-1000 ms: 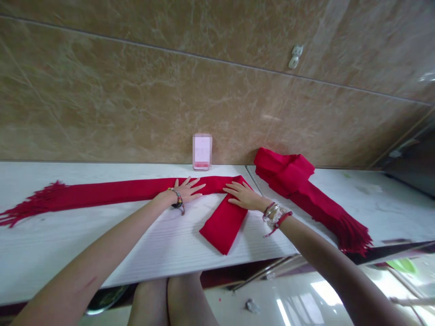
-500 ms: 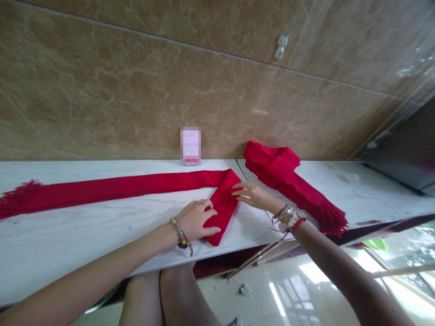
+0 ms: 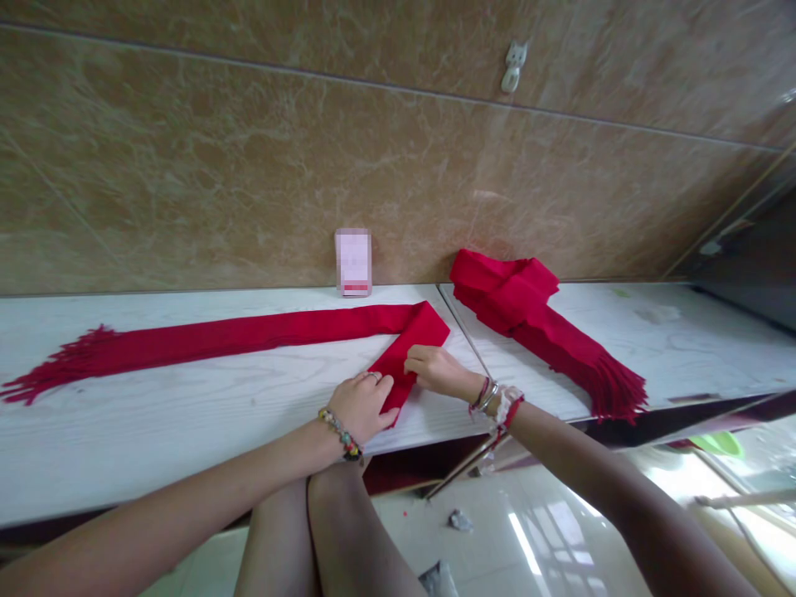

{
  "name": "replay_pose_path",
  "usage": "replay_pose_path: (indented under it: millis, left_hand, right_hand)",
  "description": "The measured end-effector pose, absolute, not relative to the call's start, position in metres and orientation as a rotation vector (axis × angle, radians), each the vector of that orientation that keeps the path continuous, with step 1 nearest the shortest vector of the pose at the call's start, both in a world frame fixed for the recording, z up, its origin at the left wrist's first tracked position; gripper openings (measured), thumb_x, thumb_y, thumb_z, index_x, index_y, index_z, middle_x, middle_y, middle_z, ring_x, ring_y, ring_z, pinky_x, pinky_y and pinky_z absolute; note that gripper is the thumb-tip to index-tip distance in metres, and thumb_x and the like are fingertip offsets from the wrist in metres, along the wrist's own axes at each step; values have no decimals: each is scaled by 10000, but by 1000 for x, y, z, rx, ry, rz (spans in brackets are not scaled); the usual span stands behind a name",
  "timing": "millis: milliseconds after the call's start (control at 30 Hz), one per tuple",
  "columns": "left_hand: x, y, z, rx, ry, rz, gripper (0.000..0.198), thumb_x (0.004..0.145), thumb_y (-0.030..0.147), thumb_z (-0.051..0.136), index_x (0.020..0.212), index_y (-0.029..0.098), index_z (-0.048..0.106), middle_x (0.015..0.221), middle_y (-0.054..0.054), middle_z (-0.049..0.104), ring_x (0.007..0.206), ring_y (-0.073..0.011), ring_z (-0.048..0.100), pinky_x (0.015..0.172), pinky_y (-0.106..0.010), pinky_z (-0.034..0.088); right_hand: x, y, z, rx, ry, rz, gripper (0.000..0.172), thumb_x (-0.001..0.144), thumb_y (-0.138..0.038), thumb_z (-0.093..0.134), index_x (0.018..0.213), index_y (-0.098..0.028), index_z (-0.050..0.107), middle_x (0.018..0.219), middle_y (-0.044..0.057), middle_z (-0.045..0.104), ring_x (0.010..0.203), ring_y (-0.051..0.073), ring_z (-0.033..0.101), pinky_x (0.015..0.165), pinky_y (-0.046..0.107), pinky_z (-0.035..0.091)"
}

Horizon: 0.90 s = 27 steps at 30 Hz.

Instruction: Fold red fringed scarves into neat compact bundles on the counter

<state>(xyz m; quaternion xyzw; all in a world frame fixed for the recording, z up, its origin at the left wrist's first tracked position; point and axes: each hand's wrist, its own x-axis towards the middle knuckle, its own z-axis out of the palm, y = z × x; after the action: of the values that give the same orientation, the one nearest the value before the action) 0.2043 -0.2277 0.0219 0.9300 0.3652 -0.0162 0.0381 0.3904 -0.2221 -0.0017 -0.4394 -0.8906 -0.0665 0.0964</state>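
Note:
A long red scarf [image 3: 249, 333] lies flat in a strip across the white tabletop, its fringed end at the far left. At its right end it bends at a folded corner and comes back toward the front edge. My left hand [image 3: 362, 408] is closed on this front section, fingers curled over the cloth and a ring showing. My right hand [image 3: 439, 371] pinches the right edge of the same section a little farther back. A second red scarf [image 3: 507, 290] rests to the right, looped over itself, with its fringe toward the front.
A small pale box [image 3: 354, 264] stands against the brown marbled wall. A white cat-shaped hook [image 3: 514, 66] is fixed on the wall. The white tabletop [image 3: 186, 431] has a seam near the second scarf. My knees are below the front edge, and a green basin [image 3: 718, 444] sits at lower right.
My right hand has moved left and down, its stretched fingers closing on the scarf's edge. My left hand has curled more tightly over the cloth. The view has shifted slightly.

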Motion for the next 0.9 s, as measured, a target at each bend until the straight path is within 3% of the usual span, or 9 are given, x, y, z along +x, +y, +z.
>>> replay_pose_path:
  millis: [100,233,333,500,700,900]
  left_hand:
    - [205,-234,22,2855,1189,-90,155,816,205,438,942,178,524,888,-77,599,880,-220,578,722,-316,470]
    - [205,-239,20,2873,1149,-112,201,816,108,390,958,181,513,940,-81,583,892,-209,578,719,-308,470]
    - [204,-239,23,2803,1145,-92,157,844,134,380,920,177,510,940,-80,573,881,-205,574,732,-314,465]
    - [206,-240,26,2685,1110,22,125,850,132,378,857,171,497,906,-70,563,877,-181,543,810,-306,431]
    - [209,-245,12,2769,1189,-25,149,818,249,488,928,150,494,1001,-137,549,993,-273,509,783,-377,458]
    - [200,-239,1,2898,1041,-42,201,773,62,425,939,153,493,976,-124,555,968,-248,520,791,-361,461]
  right_hand:
    - [391,-225,4,-1325,-2638,-116,162,758,-52,488,802,-124,626,770,74,616,715,166,549,626,265,434]
    - [405,-231,13,-1108,-2685,90,158,820,-134,488,905,-149,620,870,63,636,819,150,561,736,253,444]
    - [411,-235,13,-1032,-2704,-13,205,862,-157,428,923,-160,623,898,68,641,850,155,556,757,269,439]
    - [400,-235,-1,-1069,-2692,-223,215,846,-105,407,847,-143,619,788,68,623,735,154,541,649,256,423]
    - [394,-231,-8,-1174,-2598,-278,182,812,-83,422,768,-149,586,711,46,568,663,139,501,587,239,382]
    - [414,-236,-8,-1096,-2646,-286,221,865,-127,384,766,-161,579,727,54,573,679,143,505,615,256,402]
